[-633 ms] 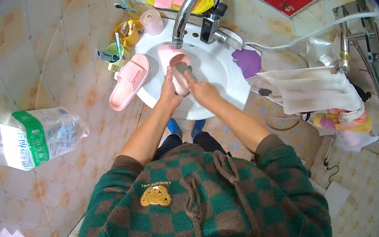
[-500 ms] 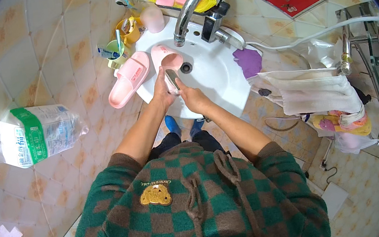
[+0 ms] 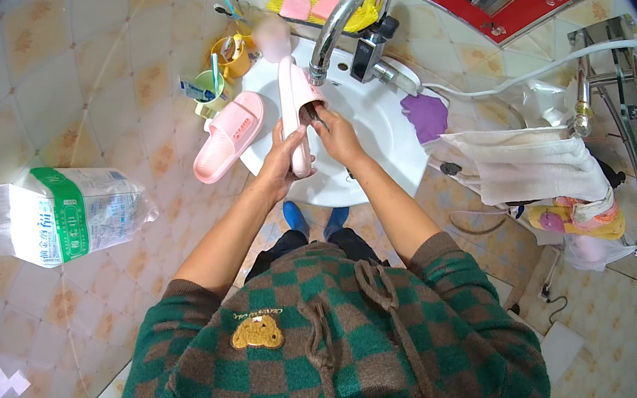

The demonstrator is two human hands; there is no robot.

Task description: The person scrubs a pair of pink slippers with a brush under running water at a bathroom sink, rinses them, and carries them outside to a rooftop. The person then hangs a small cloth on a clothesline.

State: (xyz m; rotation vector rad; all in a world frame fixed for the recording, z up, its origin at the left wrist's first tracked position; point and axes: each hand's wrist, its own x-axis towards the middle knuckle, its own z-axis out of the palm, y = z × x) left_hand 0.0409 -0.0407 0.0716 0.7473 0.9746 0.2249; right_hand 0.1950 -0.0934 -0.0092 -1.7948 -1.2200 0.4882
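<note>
Over the white sink [image 3: 390, 155], my left hand [image 3: 280, 159] is closed around the heel end of a pink slide slipper [image 3: 290, 104]. The slipper is tipped up on its side, its sole edge facing left. My right hand [image 3: 337, 137] grips a scrub brush [image 3: 311, 111], whose dark end goes into the opening under the strap; most of the brush is hidden by the strap and my fingers. A second pink slipper [image 3: 223, 152] lies on the sink's left rim, strap upward, its heel jutting past the edge.
A chrome faucet [image 3: 337, 19] arches over the sink. Cups with toothbrushes [image 3: 212, 90] stand at the back left. Two pink soaps [image 3: 296, 7] rest on yellow netting. A purple cloth [image 3: 426, 117] hangs over the right rim, near white towels [image 3: 527, 159]. A tissue pack [image 3: 62, 217] hangs left.
The held slipper has turned from lying strap-up to standing on its side. The brush has moved from the footbed near the heel to inside the strap opening.
</note>
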